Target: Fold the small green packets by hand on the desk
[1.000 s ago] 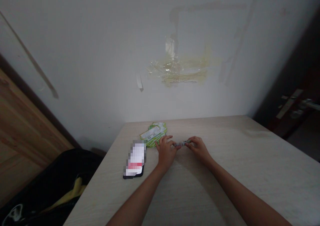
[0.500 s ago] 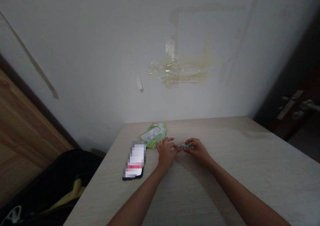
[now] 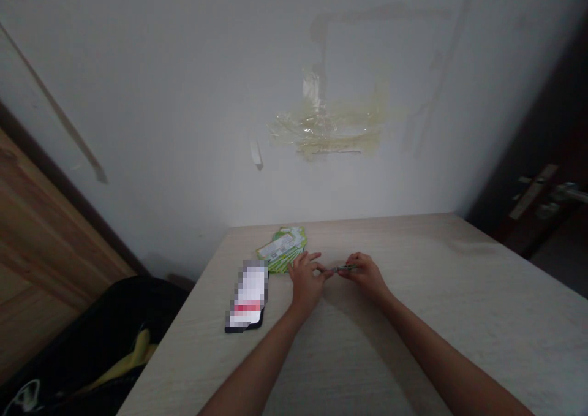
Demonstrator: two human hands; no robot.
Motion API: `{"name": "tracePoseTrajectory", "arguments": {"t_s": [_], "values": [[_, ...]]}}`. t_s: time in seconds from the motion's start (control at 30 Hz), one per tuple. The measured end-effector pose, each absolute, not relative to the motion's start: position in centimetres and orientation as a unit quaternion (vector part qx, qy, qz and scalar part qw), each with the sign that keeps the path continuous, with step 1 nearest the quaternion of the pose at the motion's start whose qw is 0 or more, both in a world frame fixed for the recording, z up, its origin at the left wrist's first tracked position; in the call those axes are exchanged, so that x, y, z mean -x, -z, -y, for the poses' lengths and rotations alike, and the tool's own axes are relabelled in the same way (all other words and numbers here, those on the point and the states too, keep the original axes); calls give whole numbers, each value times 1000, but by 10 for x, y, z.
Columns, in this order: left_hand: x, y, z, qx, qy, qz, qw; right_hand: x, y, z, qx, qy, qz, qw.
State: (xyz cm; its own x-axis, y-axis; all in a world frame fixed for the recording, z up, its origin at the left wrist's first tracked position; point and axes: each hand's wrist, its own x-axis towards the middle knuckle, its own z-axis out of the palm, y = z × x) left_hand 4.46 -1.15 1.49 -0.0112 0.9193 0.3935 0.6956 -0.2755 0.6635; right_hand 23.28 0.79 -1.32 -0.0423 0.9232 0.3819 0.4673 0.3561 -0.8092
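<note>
Both my hands rest on a pale wooden table near its far edge. Between them lies a small, thin green and silver object, too small to name. My right hand is closed, its fingertips pinching the right end of it. My left hand pinches the left end with thumb and forefinger, while its other fingers spread out. Just beyond my left hand lies a fan of green and white packets.
A phone with a lit screen lies face up left of my left hand. A white wall with old tape marks stands behind the table. A black bag sits on the floor at the left. A door handle shows at right.
My hands have hardly moved. The small object now lies flatter between them, and my right hand has closed a little more over its end.
</note>
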Motion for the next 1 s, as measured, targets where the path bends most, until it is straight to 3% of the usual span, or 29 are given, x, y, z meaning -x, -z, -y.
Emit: {"name": "tracePoseTrajectory", "arguments": {"t_s": [0.2, 0.4, 0.57, 1.0], "values": [[-47, -20, 10, -679, -440, -567, 159, -232, 5, -7, 498, -307, 653, 480], [-48, -22, 12, -677, -449, -566, 144, -231, 7, -10, 507, -284, 652, 487], [-47, -23, 15, -682, -422, -584, 122, -232, 9, -9, 518, -260, 648, 494], [-39, -27, 12, -678, -366, -631, 94, -237, 11, -12, 493, -332, 645, 481]]}}
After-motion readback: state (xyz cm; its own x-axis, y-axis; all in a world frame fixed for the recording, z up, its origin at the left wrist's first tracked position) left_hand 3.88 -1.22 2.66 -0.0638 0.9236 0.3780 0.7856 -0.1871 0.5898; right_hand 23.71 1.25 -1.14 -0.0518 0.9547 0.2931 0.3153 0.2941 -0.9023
